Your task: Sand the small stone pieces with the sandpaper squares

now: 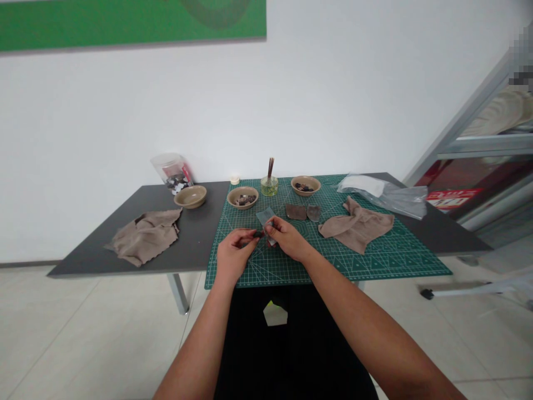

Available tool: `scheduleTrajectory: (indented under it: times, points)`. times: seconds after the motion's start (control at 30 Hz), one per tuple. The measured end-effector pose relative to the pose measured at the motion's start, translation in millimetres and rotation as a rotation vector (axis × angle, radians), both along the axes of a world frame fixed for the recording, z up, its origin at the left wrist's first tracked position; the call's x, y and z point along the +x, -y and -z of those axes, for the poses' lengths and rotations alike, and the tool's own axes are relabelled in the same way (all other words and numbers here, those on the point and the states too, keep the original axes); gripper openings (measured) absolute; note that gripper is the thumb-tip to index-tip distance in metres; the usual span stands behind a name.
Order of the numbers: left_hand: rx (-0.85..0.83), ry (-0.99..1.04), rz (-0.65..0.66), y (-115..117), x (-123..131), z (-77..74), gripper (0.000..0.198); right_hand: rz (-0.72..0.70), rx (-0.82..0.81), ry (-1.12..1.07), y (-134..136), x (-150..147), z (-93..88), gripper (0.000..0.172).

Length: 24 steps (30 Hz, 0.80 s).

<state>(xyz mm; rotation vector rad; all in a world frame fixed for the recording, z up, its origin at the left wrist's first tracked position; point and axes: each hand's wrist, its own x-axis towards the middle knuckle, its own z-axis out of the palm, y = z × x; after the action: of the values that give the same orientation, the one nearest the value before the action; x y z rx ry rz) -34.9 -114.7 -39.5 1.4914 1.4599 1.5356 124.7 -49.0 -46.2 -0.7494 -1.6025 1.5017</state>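
My left hand (235, 253) is closed, pinching a small dark piece (258, 234) between thumb and fingers; its exact kind is too small to tell. My right hand (287, 238) grips a folded blue-grey sheet (265, 215) that looks like sandpaper. Both hands meet above the green cutting mat (333, 266), the dark piece close beside the sheet's lower part. Just beyond my right hand lie a flat brown rectangular piece (296, 211) and a smaller grey one (313, 213).
Bowls with small pieces, one left (242, 198) and one right (305, 185), flank a glass jar (270, 186) with sticks. Further left are a third bowl (190, 196), a tilted plastic tub (172, 171) and a brown cloth (145, 236). Another cloth (358, 225) and a plastic bag (387, 195) lie right.
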Motion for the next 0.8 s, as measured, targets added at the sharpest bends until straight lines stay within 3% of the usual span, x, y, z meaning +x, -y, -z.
scheduleTrajectory:
  times: [0.2, 0.43, 0.63, 0.8]
  points:
    - [0.046, -0.225, -0.011, 1, 3, 1.3, 0.009, -0.034, 0.118, 0.137, 0, 0, 3.6, 0.03]
    - [0.007, -0.252, -0.036, 4, 7, 8.4, 0.02, -0.086, -0.055, 0.014, -1, -5, 5.7, 0.049]
    - [0.033, -0.112, -0.001, 4, 7, 9.0, 0.022, -0.117, -0.153, -0.097, 0, -2, -2.2, 0.049]
    - [0.016, -0.214, -0.02, 5, 5, 10.0, 0.022, -0.111, -0.157, -0.07, 1, -2, -2.6, 0.054]
